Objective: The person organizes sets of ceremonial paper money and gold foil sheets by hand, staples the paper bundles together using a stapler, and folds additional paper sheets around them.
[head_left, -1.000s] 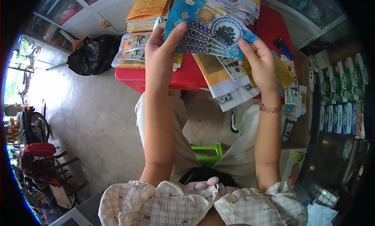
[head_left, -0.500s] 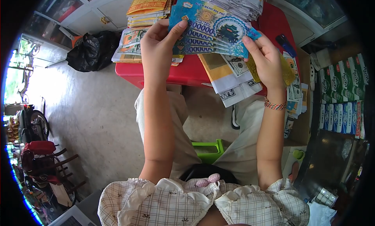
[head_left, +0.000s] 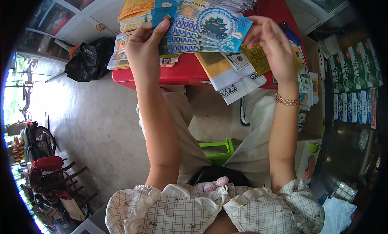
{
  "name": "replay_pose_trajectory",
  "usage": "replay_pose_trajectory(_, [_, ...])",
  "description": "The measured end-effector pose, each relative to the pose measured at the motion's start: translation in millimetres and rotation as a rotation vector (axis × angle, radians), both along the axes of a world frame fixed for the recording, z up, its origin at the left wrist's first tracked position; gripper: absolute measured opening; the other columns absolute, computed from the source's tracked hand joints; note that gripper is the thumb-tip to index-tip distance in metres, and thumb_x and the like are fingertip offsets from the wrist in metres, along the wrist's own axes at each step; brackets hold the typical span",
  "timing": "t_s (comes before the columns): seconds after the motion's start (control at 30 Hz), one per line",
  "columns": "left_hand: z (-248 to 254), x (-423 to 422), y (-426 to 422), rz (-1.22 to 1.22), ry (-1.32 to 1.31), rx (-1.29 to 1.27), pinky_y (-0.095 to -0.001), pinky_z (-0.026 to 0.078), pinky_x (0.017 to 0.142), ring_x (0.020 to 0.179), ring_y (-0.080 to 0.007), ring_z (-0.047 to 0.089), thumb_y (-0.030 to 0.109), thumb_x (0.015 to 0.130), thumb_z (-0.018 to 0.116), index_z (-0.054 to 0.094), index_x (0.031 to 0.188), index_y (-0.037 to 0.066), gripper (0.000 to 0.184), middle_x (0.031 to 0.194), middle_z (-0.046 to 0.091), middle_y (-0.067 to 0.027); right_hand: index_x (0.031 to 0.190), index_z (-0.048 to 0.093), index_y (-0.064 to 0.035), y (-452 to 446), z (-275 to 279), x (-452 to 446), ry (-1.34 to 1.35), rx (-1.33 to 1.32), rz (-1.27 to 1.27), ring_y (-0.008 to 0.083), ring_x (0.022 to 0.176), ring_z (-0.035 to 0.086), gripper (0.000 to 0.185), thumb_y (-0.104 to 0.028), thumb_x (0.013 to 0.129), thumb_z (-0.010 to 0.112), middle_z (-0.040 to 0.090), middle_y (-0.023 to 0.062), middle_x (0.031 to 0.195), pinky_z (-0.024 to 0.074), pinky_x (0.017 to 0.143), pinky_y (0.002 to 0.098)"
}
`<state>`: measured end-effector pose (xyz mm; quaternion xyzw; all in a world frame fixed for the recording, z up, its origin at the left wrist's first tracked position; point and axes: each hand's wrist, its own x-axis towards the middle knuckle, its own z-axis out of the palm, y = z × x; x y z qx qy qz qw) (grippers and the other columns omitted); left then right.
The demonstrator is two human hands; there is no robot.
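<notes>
A fan of several blue notes [head_left: 202,28] printed 500000 is raised over the red table [head_left: 186,74]. My left hand [head_left: 147,42] pinches the fan at its left end, thumb on top. My right hand [head_left: 270,42] is beside the fan's right end, its fingers apart and slightly curled, with nothing held. Below and behind the right hand lies a gold sheet [head_left: 255,58]. Between the hands, nearer the table's front edge, white and brown papers [head_left: 236,82] with printed dollar-like notes overhang the edge.
Yellow-orange paper stacks [head_left: 139,9] stand at the back left, and a thick white paper stack [head_left: 226,0] at the back. A dark blue marker-like object [head_left: 290,33] lies at the right. A black bag [head_left: 89,60] is on the floor. A green stool [head_left: 218,151] stands between the knees.
My right hand has let go of the fan and moved slightly right with its fingers opened. My left hand and the notes have shifted left in view.
</notes>
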<state>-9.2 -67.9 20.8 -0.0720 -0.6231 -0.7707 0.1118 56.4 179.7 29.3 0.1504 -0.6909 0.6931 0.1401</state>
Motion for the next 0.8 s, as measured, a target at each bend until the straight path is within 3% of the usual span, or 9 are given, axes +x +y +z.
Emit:
replay_pose_trajectory(0.17, [2.6,-1.4,2.9,-0.018,0.010,0.021,-0.0163,0.044,0.057,0.067,-0.0049,0.060,0.010,0.082,0.072,0.066,0.091,-0.003,0.017,0.080,0.069,-0.0061,0.115,0.058,-0.0024,25.8,-14.5,-11.3,-0.056,0.076,-0.259,0.0103,0.089,0.056,0.034,-0.030,0.097,0.050,0.063,0.0048,0.095,0.0443,0.079,0.0246])
replay_pose_trajectory(0.27, [1.8,-2.3,3.9,-0.020,0.007,0.077,-0.0172,0.046,0.061,0.069,-0.0060,0.061,0.008,0.083,0.071,0.065,0.092,-0.005,0.016,0.082,0.069,-0.0072,0.120,0.056,-0.0060,33.9,-42.2,-30.7,-0.042,0.405,-0.373,0.0154,0.103,0.055,0.042,-0.037,0.093,0.057,0.060,0.0068,0.111,0.0425,0.089,0.0267])
replay_pose_trajectory(0.37, [-0.2,-4.3,1.8,-0.006,-0.004,0.137,-0.0184,0.047,0.067,0.071,-0.0071,0.061,0.007,0.083,0.070,0.064,0.092,-0.005,0.016,0.084,0.069,-0.0084,0.122,0.054,-0.0051,23.1,-50.6,-39.5,-0.104,0.208,-0.201,0.0159,0.110,0.054,0.050,-0.045,0.092,0.055,0.060,0.0083,0.115,0.0409,0.094,0.0277])
replay_pose_trajectory(0.4, [-1.6,-5.0,-0.9,-0.023,-0.011,0.159,-0.0197,0.048,0.071,0.074,-0.0082,0.062,0.007,0.084,0.070,0.063,0.092,-0.004,0.016,0.087,0.068,-0.0092,0.124,0.054,-0.0038,16.1,-35.2,-30.8,-0.215,0.240,-0.214,0.0161,0.113,0.054,0.060,-0.054,0.091,0.051,0.060,0.0096,0.120,0.0403,0.096,0.0283])
replay_pose_trajectory(0.5, [-1.7,-10.9,-13.4,-0.091,0.021,0.226,-0.0204,0.049,0.070,0.075,-0.0089,0.062,0.008,0.085,0.069,0.064,0.091,-0.003,0.014,0.089,0.068,-0.0085,0.124,0.055,-0.0033,5.3,-15.8,-12.8,-0.313,0.233,-0.129,0.0160,0.109,0.057,0.066,-0.059,0.090,0.047,0.061,0.0106,0.118,0.0415,0.094,0.0274])
replay_pose_trajectory(0.57, [10.3,-13.6,-28.3,-0.120,0.014,0.168,-0.0242,0.051,0.074,0.081,-0.0099,0.062,0.013,0.092,0.060,0.062,0.087,0.001,0.013,0.092,0.067,-0.0083,0.120,0.059,-0.0050,8.6,-25.6,-15.0,-0.296,0.173,-0.001,0.0160,0.103,0.059,0.059,-0.055,0.090,0.051,0.064,0.0093,0.112,0.0433,0.091,0.0273])
replay_pose_trajectory(0.67, [28.3,-29.1,-51.5,-0.221,0.047,0.111,-0.0287,0.052,0.077,0.084,-0.0142,0.064,0.021,0.093,0.058,0.062,0.091,0.001,0.020,0.094,0.067,-0.0098,0.110,0.066,-0.0138,1.9,-22.4,-4.7,-0.208,0.462,0.161,0.0142,0.104,0.058,0.033,-0.039,0.090,0.058,0.066,0.0038,0.106,0.0387,0.096,0.0315])
replay_pose_trajectory(0.7, [34.8,-30.2,-52.4,-0.230,0.037,0.131,-0.0303,0.052,0.078,0.085,-0.0152,0.064,0.022,0.094,0.058,0.061,0.094,0.001,0.021,0.095,0.067,-0.0104,0.110,0.066,-0.0138,-0.4,-19.8,-0.4,-0.206,0.455,0.160,0.0142,0.104,0.058,0.033,-0.039,0.090,0.058,0.066,0.0038,0.106,0.0387,0.096,0.0315])
replay_pose_trajectory(0.8, [43.5,-43.0,-51.2,-0.286,0.019,0.103,-0.0303,0.051,0.081,0.090,-0.0145,0.063,0.024,0.094,0.056,0.060,0.101,-0.001,0.026,0.101,0.066,-0.0104,0.109,0.066,-0.0119,-5.3,-20.6,11.9,-0.008,0.864,0.122,0.0213,0.118,0.052,0.028,-0.029,0.087,0.062,0.064,0.0059,0.116,0.0204,0.108,0.0406])
